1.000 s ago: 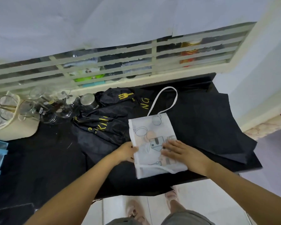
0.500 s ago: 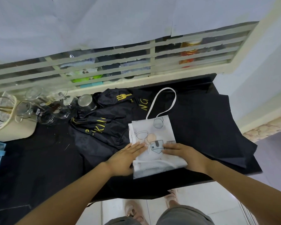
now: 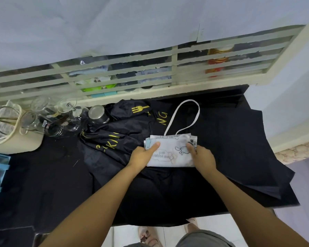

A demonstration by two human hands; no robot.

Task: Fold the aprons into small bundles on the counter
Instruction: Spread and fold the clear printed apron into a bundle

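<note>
1. Left hand [image 3: 143, 155]: the thumb lies on top of the white apron [image 3: 171, 150] and the fingers are hidden under its left end, so it reads as a pinch. The wrist crosses the right fringe of the black apron [image 3: 118, 129].
2. Right hand [image 3: 202, 155]: thumb on top, fingers curled at the bundle's other end, the side away from the black apron. Grasping.
3. White apron: a flat oblong on the counter [image 3: 43, 175], just right of the black apron's heap.
   - Judgement: a fold is being set.
   - Keep both pinches level, square the edges, then press the crease flat before letting go.
   - The layers at the far left corner look fanned, so align those first.
4. Neck loop [image 3: 187, 100]: it juts from the far edge, beside the black apron's yellow lettering. Tuck it inside before the next fold, or the bundle may spring open.
5. Black apron: crumpled, not yet folded. Glass jars [image 3: 43, 113] stand beyond its left side, so keep swung cloth off them.
</note>
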